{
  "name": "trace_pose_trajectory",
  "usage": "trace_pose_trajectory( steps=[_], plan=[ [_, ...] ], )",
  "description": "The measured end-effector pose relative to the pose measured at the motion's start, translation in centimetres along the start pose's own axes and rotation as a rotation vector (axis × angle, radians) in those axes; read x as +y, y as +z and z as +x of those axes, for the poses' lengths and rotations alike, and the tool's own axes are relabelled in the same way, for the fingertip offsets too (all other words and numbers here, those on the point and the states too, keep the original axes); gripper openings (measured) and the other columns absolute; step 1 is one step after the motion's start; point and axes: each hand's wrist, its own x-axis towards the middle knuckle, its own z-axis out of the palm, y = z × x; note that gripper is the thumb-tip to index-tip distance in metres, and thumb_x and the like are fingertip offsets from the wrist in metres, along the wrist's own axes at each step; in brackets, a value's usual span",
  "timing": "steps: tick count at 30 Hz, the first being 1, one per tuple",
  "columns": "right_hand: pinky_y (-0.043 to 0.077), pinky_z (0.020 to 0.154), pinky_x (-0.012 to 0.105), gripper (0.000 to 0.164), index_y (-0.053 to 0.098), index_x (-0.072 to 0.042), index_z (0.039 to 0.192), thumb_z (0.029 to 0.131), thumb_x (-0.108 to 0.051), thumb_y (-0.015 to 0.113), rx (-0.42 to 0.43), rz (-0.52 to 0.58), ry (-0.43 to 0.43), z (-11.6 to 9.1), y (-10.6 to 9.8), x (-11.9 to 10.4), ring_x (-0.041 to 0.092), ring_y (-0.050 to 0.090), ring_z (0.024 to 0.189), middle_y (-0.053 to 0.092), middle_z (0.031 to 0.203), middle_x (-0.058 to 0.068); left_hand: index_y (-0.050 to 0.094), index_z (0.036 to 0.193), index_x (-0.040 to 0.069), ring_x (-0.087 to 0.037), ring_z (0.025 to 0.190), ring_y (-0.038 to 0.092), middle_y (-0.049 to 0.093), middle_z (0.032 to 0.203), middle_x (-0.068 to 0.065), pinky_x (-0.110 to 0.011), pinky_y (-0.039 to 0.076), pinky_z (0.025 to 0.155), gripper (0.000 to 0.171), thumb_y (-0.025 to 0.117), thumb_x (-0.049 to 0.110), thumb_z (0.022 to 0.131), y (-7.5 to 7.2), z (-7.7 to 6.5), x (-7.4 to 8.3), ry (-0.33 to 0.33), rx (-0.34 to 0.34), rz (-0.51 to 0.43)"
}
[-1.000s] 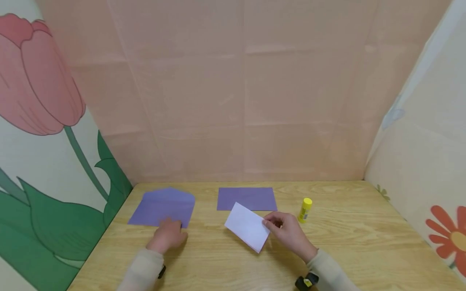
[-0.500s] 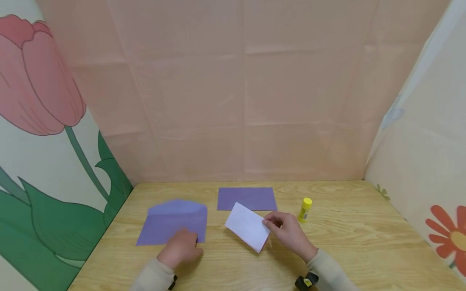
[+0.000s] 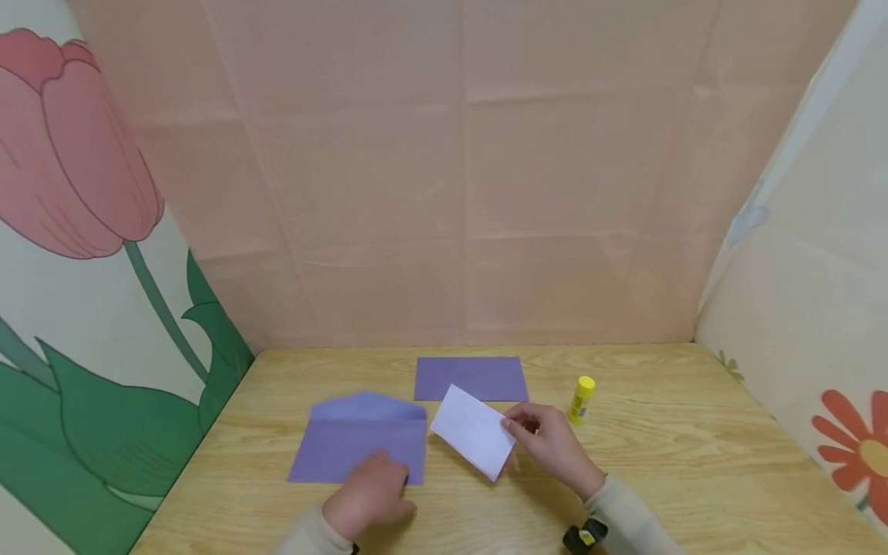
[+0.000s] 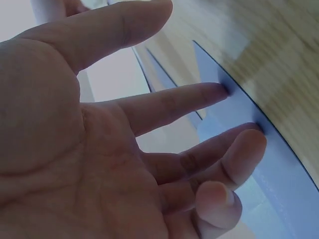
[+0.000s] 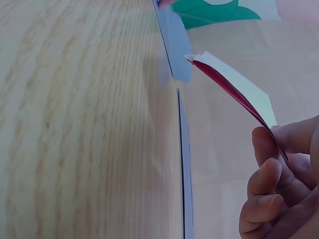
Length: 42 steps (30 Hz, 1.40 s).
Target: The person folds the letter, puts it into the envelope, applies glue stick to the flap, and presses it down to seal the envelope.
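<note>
- The left fingers [image 4: 174, 104] stand apart: index and middle reach out with their tips on the envelope [image 3: 340, 451], while the ring finger and little finger bend in and the thumb stretches well away from them.
- The right fingers [image 5: 265, 178] pinch one edge of the card [image 3: 473, 433] between thumb and index; the others curl loosely beneath.
- The left hand [image 3: 375, 495] has slid rightward and nearer the person since the earlier frames, and the envelope has travelled with it, from the far left of the bench [image 3: 680, 470] to just beside the card.
- The right hand [image 3: 551, 449] and the card have hardly shifted.
- Pose: the left hand lies back upward over the right part of the envelope, near its near edge; the right hand comes in from the right and holds the card tilted, raised above the bench.
- The envelope lies on the bench with its flap [image 3: 368, 406] opened away from the person.
- The card shows white on top; its red side appears from the right wrist.
- Behind the card, the purple sheet [image 3: 472, 378] lies where it was, its near edge partly covered in the head view.
- The glue stick [image 3: 582, 401] stands capped beyond the right hand, also unmoved.
</note>
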Motion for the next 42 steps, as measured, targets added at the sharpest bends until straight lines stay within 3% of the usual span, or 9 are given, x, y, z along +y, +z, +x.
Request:
trace_pose_trajectory(
  steps=[11, 17, 23, 29, 34, 38, 42],
  plan=[
    [0.044, 0.055, 0.023, 0.008, 0.074, -0.015, 0.089, 0.093, -0.010, 0.070, 0.010, -0.009, 0.022, 0.1, 0.2, -0.3, 0.011, 0.053, 0.064, 0.066, 0.074, -0.007, 0.067, 0.084, 0.008, -0.024, 0.083, 0.051, 0.055, 0.086, -0.008, -0.038, 0.045, 0.069, 0.028, 0.077, 0.033, 0.076, 1.5, 0.8, 3.3, 0.064, -0.010, 0.049],
    [0.044, 0.055, 0.023, 0.008, 0.074, -0.015, 0.089, 0.093, -0.010, 0.069, 0.006, 0.002, 0.027, 0.1, 0.2, -0.2, 0.011, 0.053, 0.065, 0.066, 0.074, -0.006, 0.068, 0.093, 0.007, -0.024, 0.087, 0.054, 0.056, 0.090, -0.011, -0.036, 0.047, 0.071, 0.038, 0.079, 0.039, 0.074, 2.6, 1.3, 5.4, 0.120, -0.002, 0.136],
    [0.045, 0.056, 0.023, 0.009, 0.074, -0.015, 0.089, 0.093, -0.010, 0.069, 0.005, 0.006, 0.028, 0.2, 0.1, -0.1, 0.011, 0.054, 0.066, 0.066, 0.076, -0.006, 0.069, 0.097, 0.012, -0.020, 0.091, 0.053, 0.058, 0.094, -0.009, -0.035, 0.049, 0.076, 0.040, 0.080, 0.043, 0.075, 3.4, 1.9, 7.1, 0.140, -0.053, 0.131],
    [0.046, 0.057, 0.023, 0.008, 0.074, -0.015, 0.090, 0.094, -0.010, 0.069, 0.005, 0.004, 0.043, 0.2, 0.0, 0.1, 0.012, 0.056, 0.068, 0.068, 0.078, -0.005, 0.068, 0.098, 0.016, -0.013, 0.085, 0.044, 0.051, 0.092, 0.000, -0.028, 0.043, 0.070, 0.031, 0.076, 0.041, 0.082, 3.5, 2.7, 8.0, 0.219, -0.110, 0.121],
    [0.046, 0.057, 0.024, 0.007, 0.073, -0.014, 0.092, 0.095, -0.011, 0.068, 0.011, 0.008, 0.062, 0.3, -0.2, 0.0, 0.013, 0.055, 0.069, 0.067, 0.079, -0.005, 0.069, 0.110, 0.023, -0.009, 0.088, 0.044, 0.052, 0.098, 0.009, -0.025, 0.043, 0.072, 0.030, 0.075, 0.036, 0.084, 3.4, 3.4, 7.1, 0.289, -0.127, 0.030],
    [0.045, 0.057, 0.024, 0.006, 0.072, -0.012, 0.095, 0.096, -0.012, 0.066, 0.029, 0.024, 0.087, 0.3, -0.4, 0.1, 0.015, 0.055, 0.069, 0.066, 0.077, -0.002, 0.068, 0.116, 0.019, -0.010, 0.096, 0.046, 0.057, 0.106, 0.009, -0.025, 0.045, 0.080, 0.043, 0.080, 0.034, 0.078, 2.7, 3.4, 4.7, 0.297, -0.003, -0.023],
    [0.045, 0.057, 0.024, 0.007, 0.072, -0.009, 0.099, 0.097, -0.011, 0.065, 0.053, 0.036, 0.109, 0.2, -0.7, 0.1, 0.016, 0.054, 0.070, 0.065, 0.076, 0.000, 0.063, 0.125, 0.010, -0.021, 0.107, 0.050, 0.060, 0.117, -0.002, -0.036, 0.048, 0.091, 0.066, 0.087, 0.037, 0.070, 1.7, 3.9, 1.2, 0.208, 0.138, -0.002]
  ],
)
